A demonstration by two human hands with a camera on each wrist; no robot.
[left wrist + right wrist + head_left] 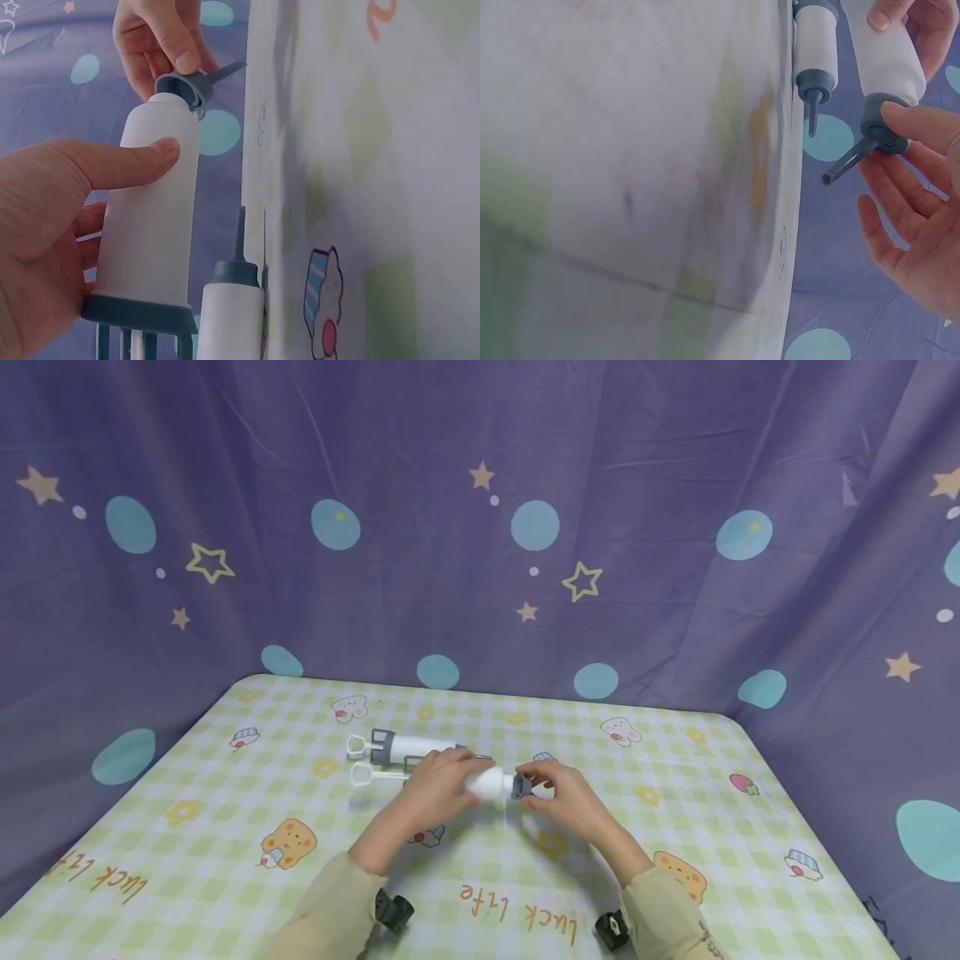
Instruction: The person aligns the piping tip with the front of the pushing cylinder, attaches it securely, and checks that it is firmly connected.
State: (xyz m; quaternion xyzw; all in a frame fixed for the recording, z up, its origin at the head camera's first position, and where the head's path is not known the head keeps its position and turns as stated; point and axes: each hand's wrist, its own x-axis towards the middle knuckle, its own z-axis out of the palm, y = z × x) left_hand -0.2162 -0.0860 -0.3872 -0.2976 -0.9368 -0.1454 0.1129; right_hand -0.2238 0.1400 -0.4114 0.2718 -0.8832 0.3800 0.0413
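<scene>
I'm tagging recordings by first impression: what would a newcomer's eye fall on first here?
Probably the star-printed purple curtain, filling the upper half of the head view. Then, mid-table, the left hand grips a white tube while the right hand holds a dark nozzle cap, tilted, at the tube's neck. A similar dispenser lies just beyond on the green-checked cloth.

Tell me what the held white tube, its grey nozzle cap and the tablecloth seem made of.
White tube: probably plastic, matte; it looks smooth and evenly coloured.
Grey nozzle cap: likely moulded plastic, slight sheen; its edges look thin and crisp.
Tablecloth: fabric or vinyl, matte; the flat print leaves it open.
</scene>
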